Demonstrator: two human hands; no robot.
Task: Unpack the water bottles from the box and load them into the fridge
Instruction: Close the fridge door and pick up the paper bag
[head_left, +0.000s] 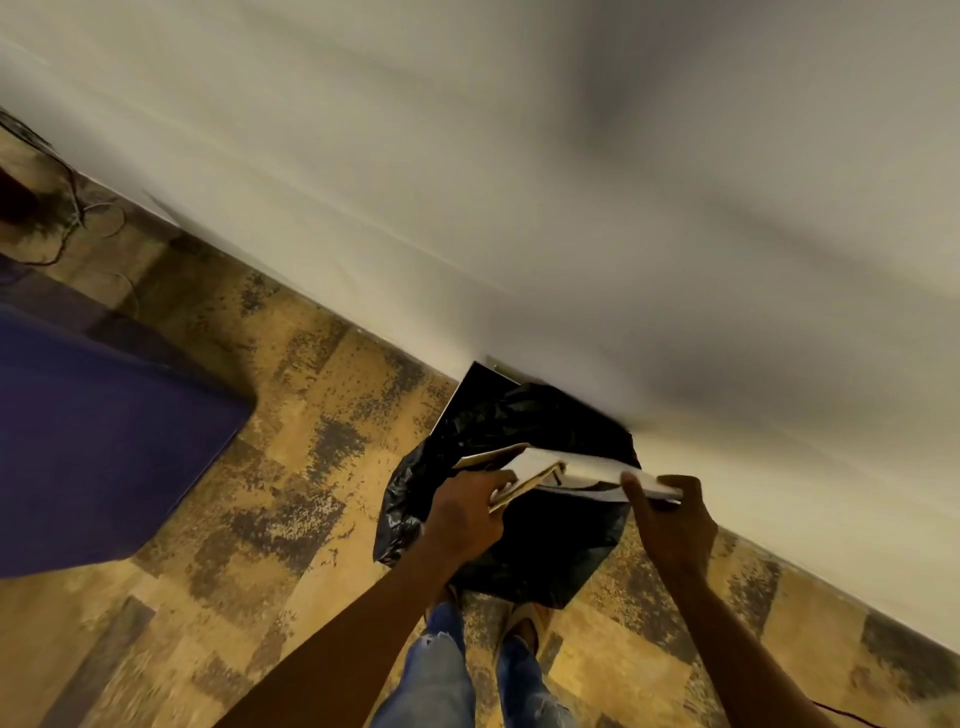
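A flattened cardboard box (566, 467), white on one face and brown on the other, is held level over a bin lined with a black plastic bag (519, 415). My left hand (467, 514) grips its left end, fingers curled round the folded flaps. My right hand (670, 514) pinches its right end, thumb on top. No water bottles and no fridge are in view. The frame is blurred by motion.
The black bin stands against a pale wall (519, 182) on a mottled tan and grey floor (291, 415). A dark purple block (93, 441) sits at the left, with loose cables (78, 218) beyond it. My jeans and feet (483, 654) are below the bin.
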